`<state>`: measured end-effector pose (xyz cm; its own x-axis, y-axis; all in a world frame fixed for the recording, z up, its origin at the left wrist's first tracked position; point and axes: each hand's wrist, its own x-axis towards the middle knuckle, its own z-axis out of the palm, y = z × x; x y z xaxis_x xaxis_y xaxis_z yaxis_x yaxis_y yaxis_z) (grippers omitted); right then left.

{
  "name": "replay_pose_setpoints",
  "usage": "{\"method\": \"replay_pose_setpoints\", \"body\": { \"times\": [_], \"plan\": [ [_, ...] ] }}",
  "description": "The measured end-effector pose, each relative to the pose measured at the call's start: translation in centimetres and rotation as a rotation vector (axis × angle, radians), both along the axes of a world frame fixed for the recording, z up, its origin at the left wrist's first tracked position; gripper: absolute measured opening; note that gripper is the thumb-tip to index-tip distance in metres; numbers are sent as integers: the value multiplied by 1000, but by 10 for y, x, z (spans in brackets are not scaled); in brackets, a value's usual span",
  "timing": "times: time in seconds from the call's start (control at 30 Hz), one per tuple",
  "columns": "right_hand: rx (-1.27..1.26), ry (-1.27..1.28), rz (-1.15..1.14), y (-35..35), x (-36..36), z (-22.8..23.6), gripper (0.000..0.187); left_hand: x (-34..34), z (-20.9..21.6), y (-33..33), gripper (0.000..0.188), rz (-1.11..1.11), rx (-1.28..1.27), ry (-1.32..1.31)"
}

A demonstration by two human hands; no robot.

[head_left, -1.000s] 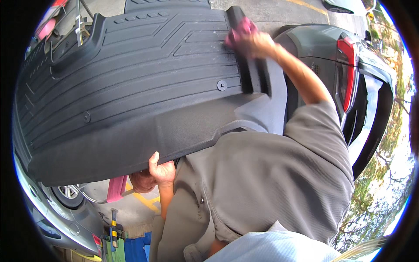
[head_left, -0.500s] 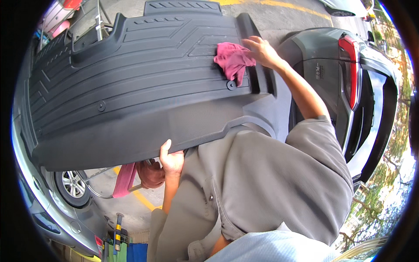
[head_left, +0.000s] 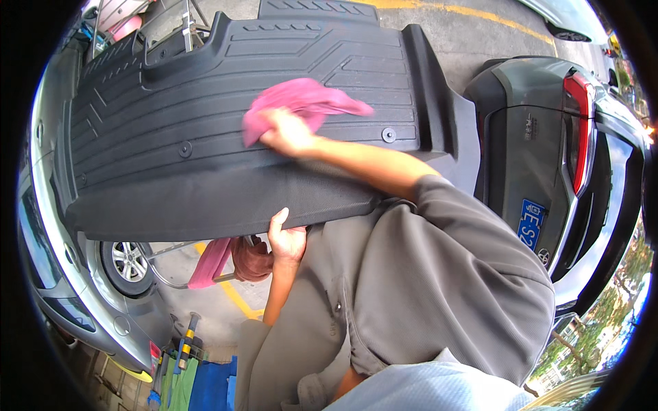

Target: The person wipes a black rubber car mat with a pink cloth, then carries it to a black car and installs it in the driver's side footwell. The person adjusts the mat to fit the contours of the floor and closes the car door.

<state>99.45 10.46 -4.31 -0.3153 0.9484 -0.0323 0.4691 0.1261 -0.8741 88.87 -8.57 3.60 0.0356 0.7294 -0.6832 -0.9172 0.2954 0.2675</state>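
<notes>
A large black moulded car floor mat (head_left: pixel 199 198) spans the view in front of me, with raised grooves and round fasteners on its face. My left hand (head_left: pixel 286 238) is closed on its near edge, the thumb on top and the fingers hidden beneath. Over the middle of the mat, my right hand (head_left: pixel 289 132) clutches a pink cloth (head_left: pixel 312 98). Hand and cloth are both smeared by motion; the loose end of the cloth trails to the right across the grooves.
A grey car (head_left: pixel 514 130) stands close on the right, and a silver car (head_left: pixel 89 281) on the left. Below the mat, another pink cloth (head_left: pixel 211 264) and a brown cloth (head_left: pixel 252 259) hang on a metal rack. Green and blue cloths (head_left: pixel 209 383) lie at the lower left.
My right hand has swept leftward from the mat's right side to its middle, taking the pink cloth along. My left hand keeps its grip on the edge. The view has shifted slightly.
</notes>
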Motion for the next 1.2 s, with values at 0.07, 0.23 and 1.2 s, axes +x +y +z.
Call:
{"method": "replay_pose_setpoints", "body": {
  "times": [0.07, 0.23, 1.2],
  "plan": [
    [187, 83, 327, -9, -38, 7, 48, -2, 2, 0, 47, 16, -4, -20],
    [576, -192, 486, 27, 60, 3, 42, -5, -1, -3, 46, 61, 15, -36],
    [-219, -895, 142, 2, 279, 24, 88, -1, -13, -12, 48, 66, 38, -38]
  ]
}}
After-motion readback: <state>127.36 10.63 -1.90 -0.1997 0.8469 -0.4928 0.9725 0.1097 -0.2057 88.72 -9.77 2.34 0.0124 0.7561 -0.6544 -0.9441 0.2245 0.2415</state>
